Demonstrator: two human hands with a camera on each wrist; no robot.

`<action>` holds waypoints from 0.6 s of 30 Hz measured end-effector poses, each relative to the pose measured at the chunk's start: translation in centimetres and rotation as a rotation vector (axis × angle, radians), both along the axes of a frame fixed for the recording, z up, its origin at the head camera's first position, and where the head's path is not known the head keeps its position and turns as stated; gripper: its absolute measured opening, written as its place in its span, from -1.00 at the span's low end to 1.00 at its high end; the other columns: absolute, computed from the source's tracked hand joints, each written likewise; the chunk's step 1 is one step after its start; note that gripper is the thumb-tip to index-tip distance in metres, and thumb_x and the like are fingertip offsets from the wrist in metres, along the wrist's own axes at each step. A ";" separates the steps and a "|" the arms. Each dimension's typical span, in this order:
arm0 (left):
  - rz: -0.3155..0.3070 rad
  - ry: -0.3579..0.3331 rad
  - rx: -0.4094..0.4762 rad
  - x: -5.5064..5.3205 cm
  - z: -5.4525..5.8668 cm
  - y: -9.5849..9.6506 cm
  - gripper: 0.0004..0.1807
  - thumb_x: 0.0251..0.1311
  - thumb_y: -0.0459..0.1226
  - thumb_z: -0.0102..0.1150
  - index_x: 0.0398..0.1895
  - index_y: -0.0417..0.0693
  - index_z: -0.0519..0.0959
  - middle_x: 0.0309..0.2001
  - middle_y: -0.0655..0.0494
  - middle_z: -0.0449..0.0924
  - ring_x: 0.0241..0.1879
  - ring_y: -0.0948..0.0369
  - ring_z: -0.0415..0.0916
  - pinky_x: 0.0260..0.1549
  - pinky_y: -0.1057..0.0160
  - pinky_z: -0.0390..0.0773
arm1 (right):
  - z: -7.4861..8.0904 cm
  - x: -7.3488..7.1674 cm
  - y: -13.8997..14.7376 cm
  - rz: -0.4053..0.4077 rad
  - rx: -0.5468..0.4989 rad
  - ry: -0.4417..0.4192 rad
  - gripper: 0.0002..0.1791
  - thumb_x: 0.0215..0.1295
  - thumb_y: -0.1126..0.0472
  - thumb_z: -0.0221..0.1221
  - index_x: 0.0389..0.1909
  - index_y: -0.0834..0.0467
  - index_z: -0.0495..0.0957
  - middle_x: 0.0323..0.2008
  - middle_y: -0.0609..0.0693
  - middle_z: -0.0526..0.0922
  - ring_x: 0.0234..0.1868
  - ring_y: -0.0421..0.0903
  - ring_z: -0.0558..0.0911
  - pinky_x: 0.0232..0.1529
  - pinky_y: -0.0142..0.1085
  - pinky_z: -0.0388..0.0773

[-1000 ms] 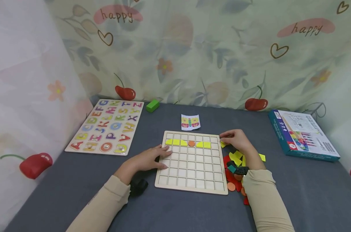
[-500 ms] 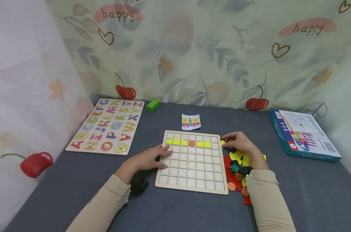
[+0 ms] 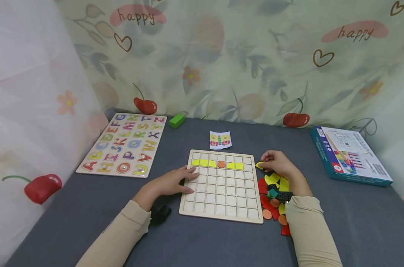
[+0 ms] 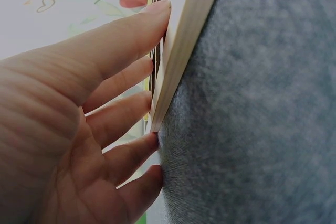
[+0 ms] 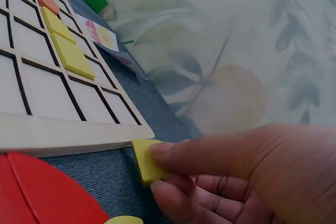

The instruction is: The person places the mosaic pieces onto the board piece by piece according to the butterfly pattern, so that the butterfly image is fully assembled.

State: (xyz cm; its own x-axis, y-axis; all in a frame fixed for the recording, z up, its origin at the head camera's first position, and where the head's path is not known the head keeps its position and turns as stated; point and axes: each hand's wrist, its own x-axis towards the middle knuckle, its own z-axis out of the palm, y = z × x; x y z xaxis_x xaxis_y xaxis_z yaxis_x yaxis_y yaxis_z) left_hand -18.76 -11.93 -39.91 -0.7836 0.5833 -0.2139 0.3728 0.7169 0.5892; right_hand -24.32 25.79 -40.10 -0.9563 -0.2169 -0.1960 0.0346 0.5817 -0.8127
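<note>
A wooden grid board [image 3: 220,193] lies in the middle of the table, with several yellow pieces [image 3: 235,166] and one orange disc [image 3: 221,164] along its second row. My left hand [image 3: 170,182] rests on the board's left edge; in the left wrist view the thumb and fingertips touch the rim, fingers fairly straight. Just off the board's upper right corner, my right hand [image 3: 278,164] pinches a yellow tile [image 5: 146,162] between thumb and fingers. Below that hand lies a pile of red pieces [image 3: 268,204], yellow pieces and orange discs, partly hidden by the wrist.
A small picture card [image 3: 220,140] with a butterfly pattern lies behind the board. An alphabet puzzle board [image 3: 121,144] is at the left, near a green block [image 3: 177,121]. To the right sits a flat box [image 3: 352,155]. A patterned curtain closes off the back.
The right hand has drawn slightly back to the right from the board's corner, the yellow tile now showing in its fingers. The left hand stays on the board's edge.
</note>
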 end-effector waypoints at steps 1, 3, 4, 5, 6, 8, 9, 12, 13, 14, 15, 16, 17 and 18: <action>-0.001 0.000 -0.003 0.0 0.0 0.0 -0.32 0.14 -0.13 0.23 0.35 0.06 0.26 0.46 0.12 0.02 0.48 0.01 -0.23 0.38 -0.06 0.01 | 0.0 0.0 0.0 -0.003 -0.008 -0.007 -0.71 0.27 0.31 0.13 -0.08 0.41 0.40 -0.37 0.06 0.48 -0.40 -0.16 0.54 -0.30 -0.35 0.60; -0.002 0.002 -0.007 0.0 0.0 0.1 -0.32 0.14 -0.14 0.23 0.35 0.05 0.27 0.46 0.10 0.02 0.48 0.00 -0.23 0.38 -0.06 0.01 | 0.0 -0.1 -0.2 -0.011 -0.027 -0.023 -0.66 0.30 0.30 0.10 0.03 0.41 0.41 -0.28 0.10 0.52 -0.39 -0.17 0.56 -0.28 -0.37 0.61; -0.002 0.004 -0.008 0.0 0.1 0.1 -0.32 0.14 -0.14 0.23 0.35 0.04 0.27 0.46 0.09 0.02 0.48 0.00 -0.22 0.37 -0.07 0.01 | 0.0 -0.1 -0.3 -0.014 -0.037 -0.032 -0.64 0.31 0.29 0.09 0.05 0.41 0.43 -0.23 0.12 0.54 -0.39 -0.18 0.56 -0.27 -0.37 0.62; 0.001 0.001 -0.012 0.0 0.1 0.1 -0.32 0.14 -0.14 0.23 0.35 0.05 0.27 0.46 0.10 0.02 0.48 0.01 -0.22 0.38 -0.07 0.01 | 0.1 -0.1 -0.4 -0.004 -0.041 -0.033 -0.63 0.32 0.28 0.09 0.07 0.42 0.43 -0.19 0.16 0.55 -0.39 -0.18 0.57 -0.26 -0.36 0.63; 0.004 0.000 -0.015 0.0 0.1 0.1 -0.32 0.14 -0.13 0.24 0.35 0.06 0.27 0.46 0.12 0.02 0.48 0.01 -0.22 0.38 -0.06 0.01 | 0.1 -0.1 -0.6 -0.001 -0.043 -0.039 -0.63 0.32 0.28 0.09 0.06 0.41 0.45 -0.16 0.18 0.56 -0.40 -0.18 0.57 -0.26 -0.36 0.63; 0.009 -0.003 -0.015 0.0 0.2 0.1 -0.32 0.13 -0.13 0.24 0.35 0.07 0.27 0.46 0.12 0.02 0.48 0.02 -0.22 0.38 -0.06 0.01 | 0.1 -0.2 -0.9 0.009 -0.045 -0.047 -0.65 0.31 0.27 0.10 0.02 0.41 0.48 -0.14 0.19 0.59 -0.40 -0.18 0.59 -0.25 -0.36 0.63; 0.010 -0.003 -0.014 0.1 0.2 0.1 -0.32 0.13 -0.13 0.24 0.35 0.07 0.27 0.46 0.12 0.02 0.48 0.03 -0.22 0.38 -0.06 0.01 | 0.1 -0.2 -1.1 0.022 -0.041 -0.047 -0.66 0.31 0.26 0.10 0.00 0.42 0.49 -0.15 0.19 0.60 -0.40 -0.18 0.59 -0.25 -0.35 0.63; 0.012 -0.004 -0.013 0.1 0.2 0.0 -0.32 0.13 -0.12 0.24 0.35 0.09 0.27 0.46 0.13 0.02 0.48 0.03 -0.23 0.38 -0.06 0.01 | 0.1 -0.1 -1.7 0.033 -0.055 -0.058 -0.68 0.28 0.25 0.13 -0.06 0.42 0.48 -0.24 0.15 0.61 -0.39 -0.18 0.63 -0.23 -0.32 0.64; 0.011 -0.003 -0.011 0.1 0.1 0.0 -0.32 0.13 -0.12 0.24 0.35 0.09 0.27 0.46 0.13 0.02 0.48 0.03 -0.23 0.38 -0.07 0.01 | 0.1 -0.1 -1.8 0.037 -0.060 -0.058 -0.68 0.28 0.25 0.14 -0.08 0.42 0.47 -0.26 0.13 0.61 -0.39 -0.17 0.64 -0.23 -0.32 0.64; 0.010 -0.003 -0.009 0.1 0.1 0.0 -0.32 0.13 -0.13 0.24 0.35 0.08 0.28 0.46 0.12 0.03 0.48 0.03 -0.23 0.38 -0.07 0.01 | 0.1 -0.1 -2.0 0.033 -0.063 -0.061 -0.68 0.27 0.25 0.15 -0.09 0.42 0.47 -0.28 0.12 0.62 -0.40 -0.17 0.64 -0.23 -0.32 0.64; 0.009 -0.004 -0.007 0.1 0.1 0.0 -0.32 0.13 -0.13 0.24 0.35 0.08 0.28 0.46 0.13 0.03 0.48 0.02 -0.23 0.38 -0.07 0.01 | 0.1 -0.1 -2.1 0.033 -0.056 -0.056 -0.69 0.27 0.24 0.15 -0.11 0.41 0.46 -0.31 0.10 0.62 -0.40 -0.17 0.63 -0.24 -0.33 0.64; 0.009 -0.006 -0.007 0.1 0.1 0.0 -0.32 0.13 -0.13 0.24 0.35 0.08 0.28 0.46 0.13 0.02 0.48 0.03 -0.23 0.38 -0.07 0.01 | 0.2 0.0 -2.3 0.027 -0.048 -0.050 -0.69 0.26 0.23 0.16 -0.13 0.40 0.47 -0.35 0.08 0.62 -0.41 -0.17 0.62 -0.26 -0.34 0.63; 0.009 -0.007 -0.005 0.1 0.1 0.0 -0.32 0.13 -0.13 0.24 0.34 0.08 0.28 0.46 0.13 0.02 0.48 0.03 -0.23 0.38 -0.08 0.01 | 0.2 0.0 -2.4 0.019 -0.033 -0.043 -0.70 0.25 0.21 0.17 -0.15 0.39 0.48 -0.39 0.04 0.62 -0.43 -0.17 0.59 -0.29 -0.35 0.60; 0.010 -0.008 -0.004 0.1 0.1 0.0 -0.32 0.13 -0.13 0.24 0.34 0.08 0.28 0.46 0.13 0.02 0.48 0.03 -0.23 0.38 -0.08 0.00 | 0.2 0.0 -2.5 0.009 -0.019 -0.035 -0.70 0.24 0.20 0.19 -0.17 0.37 0.50 -0.43 0.01 0.61 -0.45 -0.17 0.56 -0.33 -0.37 0.57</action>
State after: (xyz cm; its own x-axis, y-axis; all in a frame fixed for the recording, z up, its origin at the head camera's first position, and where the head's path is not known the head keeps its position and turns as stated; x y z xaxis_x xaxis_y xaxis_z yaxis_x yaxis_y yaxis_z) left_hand -18.62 -11.92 -39.78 -0.7878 0.5745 -0.2223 0.3608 0.7228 0.5894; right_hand -24.30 23.25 -39.92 -0.9468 -0.2298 -0.2253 0.0581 0.5667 -0.8219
